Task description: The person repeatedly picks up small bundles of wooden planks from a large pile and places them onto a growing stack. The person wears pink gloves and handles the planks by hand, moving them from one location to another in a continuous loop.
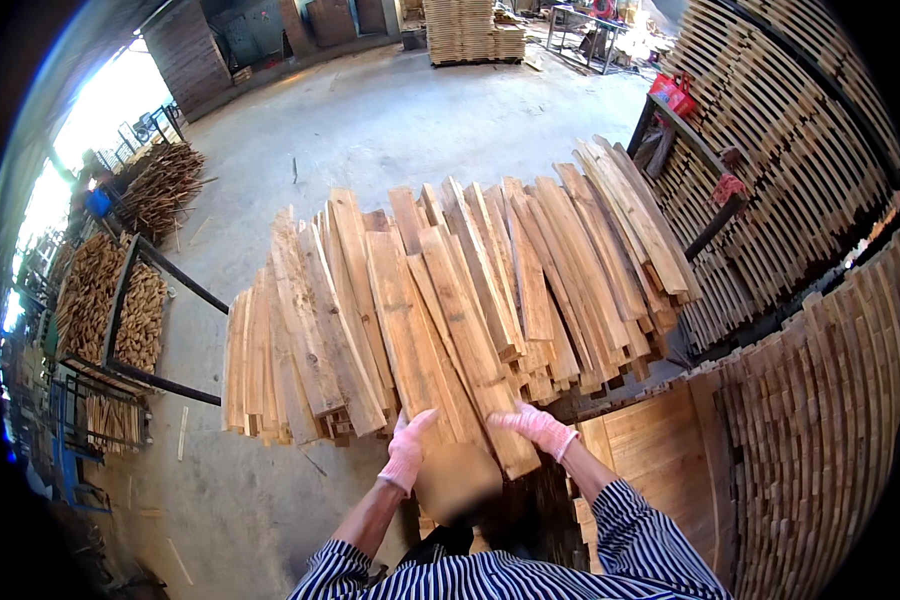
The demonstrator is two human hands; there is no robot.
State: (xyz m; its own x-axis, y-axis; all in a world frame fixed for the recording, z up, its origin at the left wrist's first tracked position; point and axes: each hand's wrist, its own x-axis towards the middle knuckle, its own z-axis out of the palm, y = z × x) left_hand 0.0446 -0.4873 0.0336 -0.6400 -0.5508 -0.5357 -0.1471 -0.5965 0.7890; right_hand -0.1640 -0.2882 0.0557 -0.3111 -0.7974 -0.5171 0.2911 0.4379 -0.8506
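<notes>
A broad heap of rough-sawn wooden boards (310,330) lies before me, most of them pointing away from me. Two boards stick out toward me over its near edge: a wide board (402,330) on the left and a narrower board (467,330) on the right. My left hand (408,450), in a pink knit glove, grips the wide board's left edge, thumb on top. On the narrower board's right edge, my right hand (540,430), gloved alike, has its fingers closed around the side. A blurred round patch covers the wide board's near end.
Black metal bars (170,385) flank the heap at left, with a post frame (705,150) at right. Tall stacks of slats (800,120) rise on the right, above a wooden panel (660,460). Bundled sticks (160,185) and a wood pile (110,300) stand left.
</notes>
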